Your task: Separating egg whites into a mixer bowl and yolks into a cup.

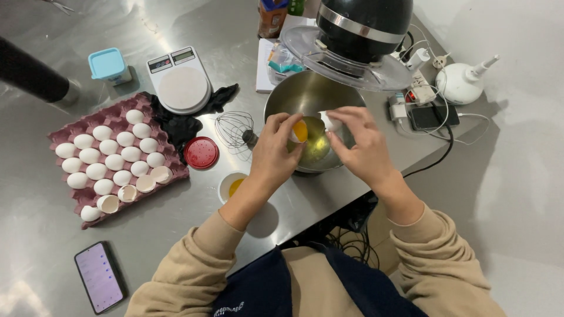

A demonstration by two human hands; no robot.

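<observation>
My left hand [273, 154] holds half an eggshell with a yellow yolk [300, 131] sitting in it, over the steel mixing bowl [282, 100]. Close beside it, my right hand [359, 141] pinches the other white shell half [329, 122] above the same bowl. Clear egg white lies pooled at the bowl's bottom [317, 147]. A small white cup with yolk [231, 185] stands just left of my left forearm. The black stand mixer head [364, 23] hangs tilted above the bowl.
A maroon egg tray [170, 171] with several white eggs and a few broken shells lies at left. Beside it are a wire whisk [234, 129], red lid [201, 152], kitchen scale [182, 85], blue-lidded tub [108, 64] and a phone [98, 277]. Cables and a power strip [420, 88] crowd the right.
</observation>
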